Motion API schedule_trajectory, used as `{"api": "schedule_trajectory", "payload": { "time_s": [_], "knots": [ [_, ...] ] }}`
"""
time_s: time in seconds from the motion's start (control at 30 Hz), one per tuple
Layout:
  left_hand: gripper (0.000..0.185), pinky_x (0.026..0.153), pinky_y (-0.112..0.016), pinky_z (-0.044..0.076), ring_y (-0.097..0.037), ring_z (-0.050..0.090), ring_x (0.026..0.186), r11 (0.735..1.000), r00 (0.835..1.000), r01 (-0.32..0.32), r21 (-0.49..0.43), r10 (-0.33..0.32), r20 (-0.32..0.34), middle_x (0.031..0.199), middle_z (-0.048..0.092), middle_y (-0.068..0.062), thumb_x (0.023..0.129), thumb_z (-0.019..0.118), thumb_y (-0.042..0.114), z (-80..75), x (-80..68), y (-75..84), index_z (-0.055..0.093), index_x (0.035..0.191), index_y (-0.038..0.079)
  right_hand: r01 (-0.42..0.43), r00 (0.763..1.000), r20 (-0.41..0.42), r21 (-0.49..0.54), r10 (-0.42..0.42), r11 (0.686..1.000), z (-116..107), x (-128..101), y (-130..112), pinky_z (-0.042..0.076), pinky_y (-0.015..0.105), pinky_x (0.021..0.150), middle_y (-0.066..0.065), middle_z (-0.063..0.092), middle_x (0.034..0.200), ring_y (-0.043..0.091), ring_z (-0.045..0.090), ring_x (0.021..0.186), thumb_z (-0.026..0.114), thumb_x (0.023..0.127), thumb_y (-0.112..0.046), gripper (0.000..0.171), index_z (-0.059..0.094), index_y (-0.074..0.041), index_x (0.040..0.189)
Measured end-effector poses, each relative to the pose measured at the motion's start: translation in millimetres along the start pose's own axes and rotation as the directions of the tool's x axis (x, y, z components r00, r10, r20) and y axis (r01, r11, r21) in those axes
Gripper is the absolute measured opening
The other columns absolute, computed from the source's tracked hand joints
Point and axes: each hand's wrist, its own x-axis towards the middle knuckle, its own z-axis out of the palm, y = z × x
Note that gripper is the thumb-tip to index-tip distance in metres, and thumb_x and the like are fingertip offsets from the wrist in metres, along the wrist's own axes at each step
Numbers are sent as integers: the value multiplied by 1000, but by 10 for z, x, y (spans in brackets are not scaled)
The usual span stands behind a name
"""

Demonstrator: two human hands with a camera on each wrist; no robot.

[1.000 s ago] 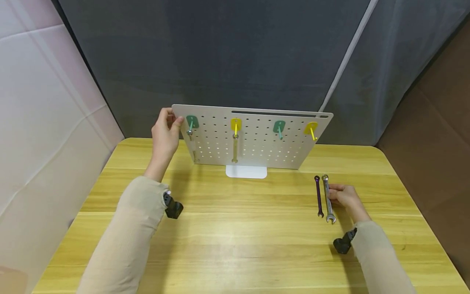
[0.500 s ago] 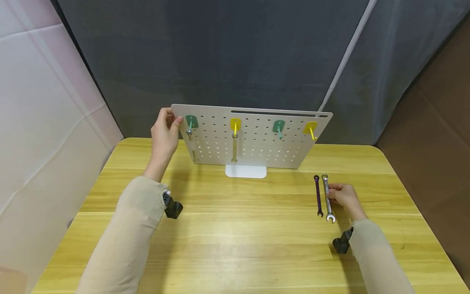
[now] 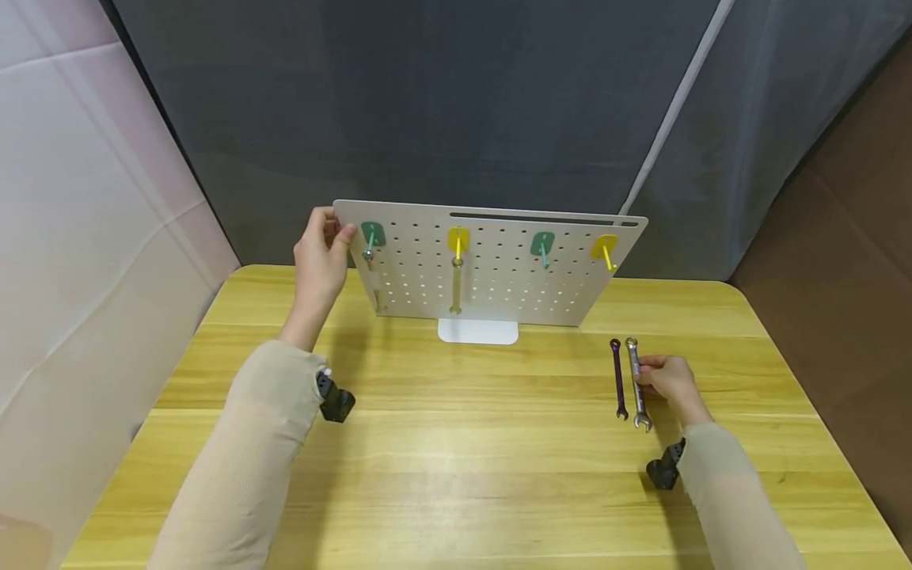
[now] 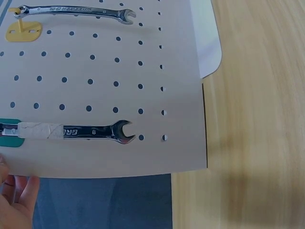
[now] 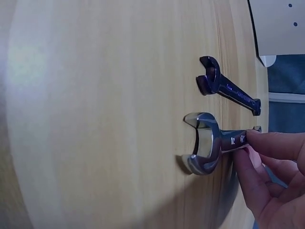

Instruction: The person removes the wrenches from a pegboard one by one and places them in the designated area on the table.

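- The left hand [image 3: 318, 257] grips the top left corner of the white pegboard [image 3: 499, 293], thumb on the front face and fingers curled round the edge.
- The pegboard stands upright on a white foot [image 3: 477, 332] at the far middle of the wooden table [image 3: 456, 475].
- Four hooks sit along its top row: green [image 3: 373, 235], yellow [image 3: 457, 239], green [image 3: 542, 244], yellow [image 3: 603, 248], from left to right.
- A taped wrench [image 4: 76, 132] hangs from the left green hook; another silver wrench [image 3: 456, 289] hangs from the left yellow hook.
- The right hand [image 3: 666, 380] lies on the table to the right, its fingertips [image 5: 243, 155] pinching the shaft of a silver combination wrench [image 3: 636, 384] that lies flat, open end towards the near edge.
- A dark purple wrench [image 3: 617, 378] lies just left of it, parallel and apart from the hand.
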Motion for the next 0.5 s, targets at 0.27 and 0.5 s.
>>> {"api": "schedule_trajectory", "payload": {
  "time_s": [0.27,0.5],
  "knots": [
    [30,95,-41,47,-28,54,109,1000,1000,-1,-6,1,8,119,57,-20,99,47,21,3,2,-6,47,122,1,-14,999,-29,3,14,1000,25,-12,-20,57,24,69,16,67,97,1,59,69,55,89,8,43,44,20,129],
    [30,96,-41,46,-28,53,108,1000,1000,2,-11,-2,7,119,56,-20,100,47,21,2,3,-3,46,122,1,8,998,-69,-17,-10,1000,43,-19,-10,54,21,67,18,69,95,0,58,67,55,88,4,41,48,19,126]
  ]
}}
